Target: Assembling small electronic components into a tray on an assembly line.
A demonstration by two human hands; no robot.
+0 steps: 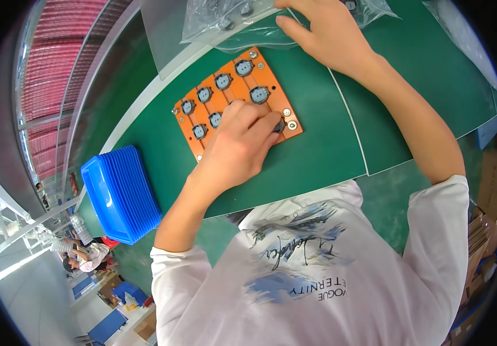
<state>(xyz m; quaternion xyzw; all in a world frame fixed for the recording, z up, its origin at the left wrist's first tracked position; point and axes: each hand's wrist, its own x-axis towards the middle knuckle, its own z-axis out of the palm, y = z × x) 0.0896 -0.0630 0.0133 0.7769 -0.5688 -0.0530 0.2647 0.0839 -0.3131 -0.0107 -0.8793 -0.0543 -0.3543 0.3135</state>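
Observation:
My left hand (234, 147) lies over an orange fixture plate (264, 78), its fingers bent down and closed at a small grey-and-black part (280, 126) near the plate's lower right corner. Most of that part is hidden by the fingertips. Several similar round grey parts (223, 81) with black edges sit in two rows on the plate. At the upper edge, my right hand (332, 34) is open over a clear plastic bag (202, 23) holding more small grey parts. Its thumb and forefinger are apart, and the picture's edge cuts off some of the hand.
A stack of nested blue trays (139, 184) stands at the left edge of the green table (323, 144). Another clear plastic bag (461, 37) lies at the far right. Cardboard (490, 184) is stacked beyond the table at right. A person (90, 258) is in the left background.

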